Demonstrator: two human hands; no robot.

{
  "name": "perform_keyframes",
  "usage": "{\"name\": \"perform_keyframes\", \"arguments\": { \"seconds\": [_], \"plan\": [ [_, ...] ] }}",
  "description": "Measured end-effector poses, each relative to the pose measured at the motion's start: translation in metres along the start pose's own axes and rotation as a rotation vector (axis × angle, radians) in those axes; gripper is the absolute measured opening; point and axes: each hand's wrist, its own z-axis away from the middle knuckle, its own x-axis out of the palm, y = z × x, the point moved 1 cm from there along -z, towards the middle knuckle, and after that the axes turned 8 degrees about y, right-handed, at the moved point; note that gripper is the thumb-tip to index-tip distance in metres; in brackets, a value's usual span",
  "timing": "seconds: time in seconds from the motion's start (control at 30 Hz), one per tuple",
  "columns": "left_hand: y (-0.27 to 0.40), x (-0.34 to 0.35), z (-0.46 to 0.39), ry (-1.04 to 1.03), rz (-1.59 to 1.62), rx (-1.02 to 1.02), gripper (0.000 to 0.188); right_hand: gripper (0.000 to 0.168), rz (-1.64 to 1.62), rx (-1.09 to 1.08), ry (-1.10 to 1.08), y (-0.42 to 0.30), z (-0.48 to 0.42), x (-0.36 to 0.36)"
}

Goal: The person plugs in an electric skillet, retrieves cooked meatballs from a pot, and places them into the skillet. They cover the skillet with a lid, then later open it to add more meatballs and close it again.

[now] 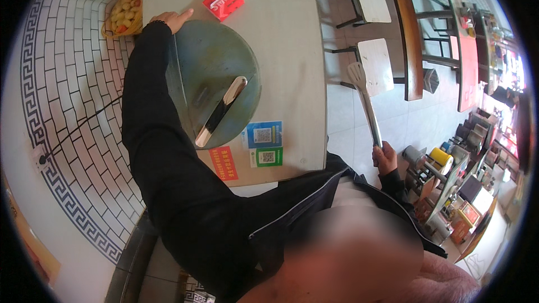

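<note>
My right hand point(384, 158) grips the lower end of a long slotted metal serving utensil point(369, 107), its slotted head upward, out past the table's right edge. With the arm stretched forward, my left hand point(173, 20) lies at the far left rim of a round dark-green board point(214, 59). Its thumb sticks out to the right; the other fingers are partly hidden, so I cannot tell whether they grip the rim. A polished metal strip point(221, 111) with rounded ends lies slantwise on the board. Beyond the board sits a red tissue packet point(223, 2) bearing print.
Payment-code cards point(264, 134) and a red printed notice point(223, 163) lie on the pale table point(290, 59). A yellow basket point(110, 33) of round produce stands by the tiled wall point(84, 63). Stools point(374, 65) and a wooden-edged table point(404, 33) are at right.
</note>
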Motion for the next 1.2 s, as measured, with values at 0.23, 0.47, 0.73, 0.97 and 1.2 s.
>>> {"name": "perform_keyframes", "arguments": {
  "seconds": [0.23,0.47,0.73,0.97,1.2],
  "plan": [
    [0.029,-0.009,0.03,0.165,0.127,-0.087,0.094,0.029,0.1,-0.061,0.046,-0.009,-0.024,0.033],
    [0.038,0.006,0.035,0.564,0.032,0.054,0.059,0.027,0.161,-0.175,0.013,-0.002,-0.031,0.048],
    [-0.004,-0.001,0.208,0.97,0.245,0.068,0.045,0.033,0.407,-0.572,0.071,0.021,-0.063,0.112],
    [-0.077,0.141,0.425,0.862,0.313,-0.249,0.049,0.042,0.287,-0.516,0.075,0.065,-0.031,0.166],
    [-0.193,0.29,0.575,0.787,0.609,-0.6,0.056,0.05,0.456,-0.492,0.224,0.094,0.001,0.215]
  ]
}}
